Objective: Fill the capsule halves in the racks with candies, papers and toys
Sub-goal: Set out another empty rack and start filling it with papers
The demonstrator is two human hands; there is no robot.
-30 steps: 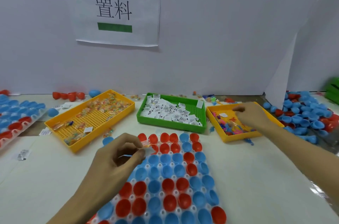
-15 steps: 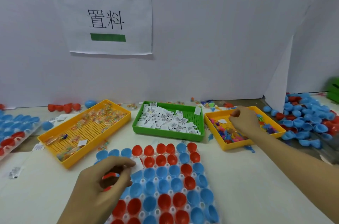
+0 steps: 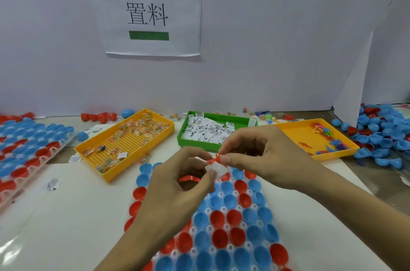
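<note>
Capsule halves (image 3: 218,219), red and blue, sit open in the white rack (image 3: 243,225) at lower centre, under both my hands. My right hand (image 3: 261,157) pinches a small red toy (image 3: 216,159) between thumb and forefinger at mid-frame. My left hand (image 3: 177,184), fingers curled, grips a red capsule half (image 3: 188,178) with a white paper (image 3: 214,169) at its fingertips. As I judge it, the toy could slip in the hand-over and drop into the wrong cup, since the pinch is only at its edge. Both wrists come in from the bottom edge, the fingertips nearly meeting. Behind are the candy tray (image 3: 124,144), the green paper tray (image 3: 213,131) and the toy tray (image 3: 315,137).
</note>
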